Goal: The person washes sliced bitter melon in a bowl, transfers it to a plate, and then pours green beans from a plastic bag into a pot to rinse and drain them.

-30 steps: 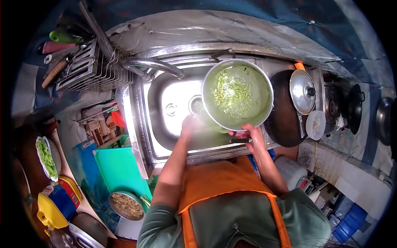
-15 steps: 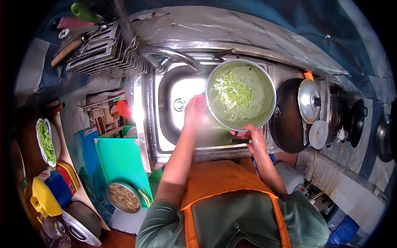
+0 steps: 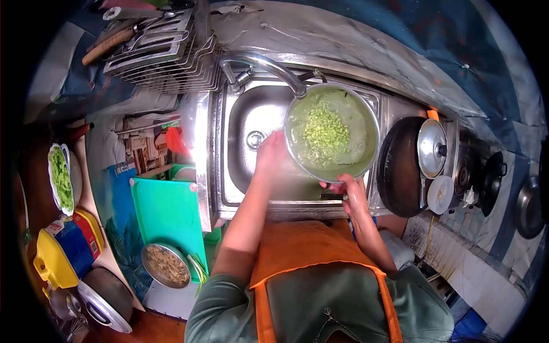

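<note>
Over the right part of the sink, my right hand (image 3: 350, 194) is closed at the near rim and handle of a metal pot (image 3: 372, 123). Inside the pot lie chopped green vegetables (image 3: 326, 132) in cloudy, pale green water. Beside the pot's left wall is my left hand (image 3: 271, 151), smeared by motion; its fingers cannot be made out clearly. A curved chrome faucet (image 3: 269, 62) reaches to the pot's upper left rim. The left part of the steel sink (image 3: 241, 123) shows its drain.
A large dark pan (image 3: 394, 177) with a lid (image 3: 431, 147) stands right of the sink. To the left are a wire rack (image 3: 200, 71) with utensils, a green board (image 3: 166, 211), a bowl of brownish food (image 3: 166, 265), a dish of cut greens (image 3: 61, 178) and a yellow jug (image 3: 57, 260).
The view has shifted, so the sink and faucet sit farther right in it. The faucet's tip now meets the pot's rim. The chopped greens have gathered closer together in the water.
</note>
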A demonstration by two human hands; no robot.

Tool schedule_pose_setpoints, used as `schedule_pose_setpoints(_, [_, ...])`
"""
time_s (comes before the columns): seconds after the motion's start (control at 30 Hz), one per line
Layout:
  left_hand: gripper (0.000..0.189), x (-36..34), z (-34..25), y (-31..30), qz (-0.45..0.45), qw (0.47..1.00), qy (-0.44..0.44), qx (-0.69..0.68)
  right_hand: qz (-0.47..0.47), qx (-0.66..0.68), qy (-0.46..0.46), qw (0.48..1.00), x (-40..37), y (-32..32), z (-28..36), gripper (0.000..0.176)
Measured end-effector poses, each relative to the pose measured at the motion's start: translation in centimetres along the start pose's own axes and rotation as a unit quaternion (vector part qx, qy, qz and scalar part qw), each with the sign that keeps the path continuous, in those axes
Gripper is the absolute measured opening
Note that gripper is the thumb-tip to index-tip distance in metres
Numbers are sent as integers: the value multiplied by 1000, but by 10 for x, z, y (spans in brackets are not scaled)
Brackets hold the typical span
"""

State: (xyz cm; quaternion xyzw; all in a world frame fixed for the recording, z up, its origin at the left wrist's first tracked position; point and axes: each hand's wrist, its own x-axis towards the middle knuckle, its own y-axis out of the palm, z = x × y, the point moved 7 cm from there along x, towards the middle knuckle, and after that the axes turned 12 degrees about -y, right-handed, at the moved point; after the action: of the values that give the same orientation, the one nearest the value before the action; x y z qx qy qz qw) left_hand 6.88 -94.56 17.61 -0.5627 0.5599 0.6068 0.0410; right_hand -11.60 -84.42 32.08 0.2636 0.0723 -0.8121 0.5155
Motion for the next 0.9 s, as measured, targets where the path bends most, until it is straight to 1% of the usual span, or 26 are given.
schedule_pose_setpoints(0.1, [22, 3, 4, -13, -23, 999, -37, -24, -8, 0, -4, 1000, -1, 4, 0, 38])
schedule_pose_setpoints(0.2, [20, 2, 5, -15, -25, 997, -53, -46, -17, 1, -15, 1000, 0, 5, 1, 37])
schedule_pose_setpoints(0.27, [20, 2, 4, -16, -21, 998, -46, -45, -28, 4, -26, 999, -1, 7, 1, 37])
schedule_pose_setpoints(0.4, [21, -1, 0, -12, -15, 999, -30, -33, -5, -8, -3, 1000, 0, 6, -4, 37])
schedule_pose_setpoints(0.47, [22, 3, -1, -20, -29, 999, -25, -20, 4, -9, 4, 1000, 1, 7, -5, 36])
schedule_pose_setpoints(0.5, [22, 5, -1, -24, -36, 999, -22, -14, -1, -6, -7, 1000, 1, 8, -4, 36])
schedule_pose_setpoints(0.57, [21, -8, -8, -12, -35, 999, -32, -8, -12, 0, -28, 1000, 0, 11, -1, 36])
schedule_pose_setpoints(0.7, [21, -18, -11, -6, -25, 999, -30, -6, -8, -6, -26, 1000, 1, 10, -4, 36])
schedule_pose_setpoints(0.8, [21, -18, -9, -12, -34, 999, -2, 31, -2, -13, -23, 1000, 1, 10, -5, 36])
schedule_pose_setpoints(0.9, [22, -12, -6, -20, -17, 1000, -11, 23, -3, -21, -20, 1000, 0, 11, -5, 36])
